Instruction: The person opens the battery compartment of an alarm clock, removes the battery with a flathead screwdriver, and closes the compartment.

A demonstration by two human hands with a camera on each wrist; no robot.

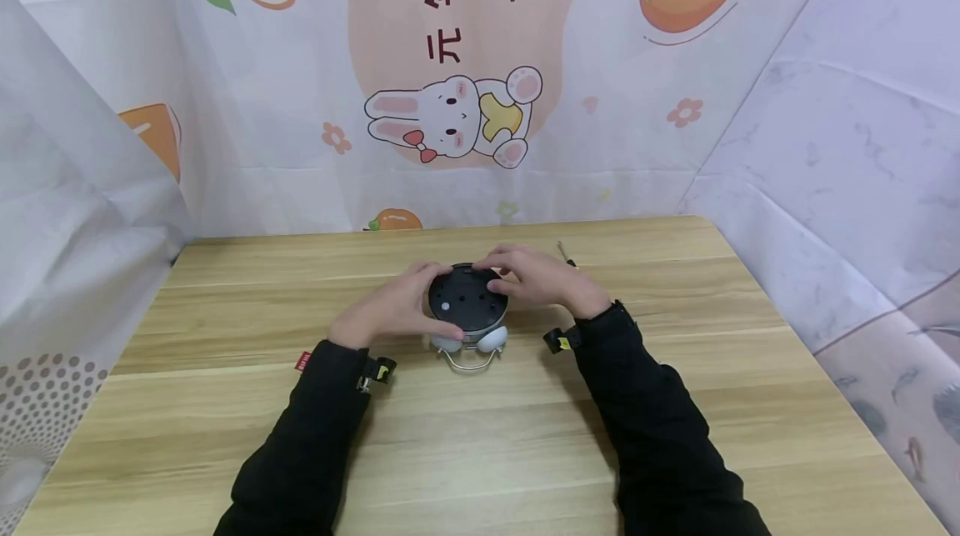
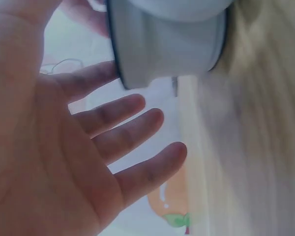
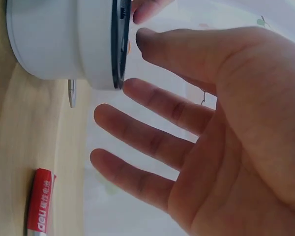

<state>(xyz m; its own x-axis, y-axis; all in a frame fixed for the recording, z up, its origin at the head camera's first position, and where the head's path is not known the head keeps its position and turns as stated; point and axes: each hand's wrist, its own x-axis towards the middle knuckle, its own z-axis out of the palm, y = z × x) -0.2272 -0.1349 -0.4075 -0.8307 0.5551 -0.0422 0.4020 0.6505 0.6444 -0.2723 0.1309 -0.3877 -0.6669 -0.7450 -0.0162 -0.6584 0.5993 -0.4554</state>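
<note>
A twin-bell alarm clock (image 1: pixel 468 311) lies on the table with its black back up. Its pale bells (image 1: pixel 492 341) and wire handle (image 1: pixel 468 368) point toward me. My left hand (image 1: pixel 397 305) holds the clock from the left, thumb at the near edge and a finger at the far edge. Over the right part of the black back is my right hand (image 1: pixel 534 276), its thumb and index finger at or just above the surface. In the right wrist view, its other fingers (image 3: pixel 152 142) stretch out loosely beside the white casing (image 3: pixel 49 39).
A thin tool (image 1: pixel 566 254) with a metal shaft lies behind the right hand, partly hidden. A red battery (image 3: pixel 41 204) rests on the table in the right wrist view. Printed cloth (image 1: pixel 300 102) hangs behind the wooden table (image 1: pixel 465 453).
</note>
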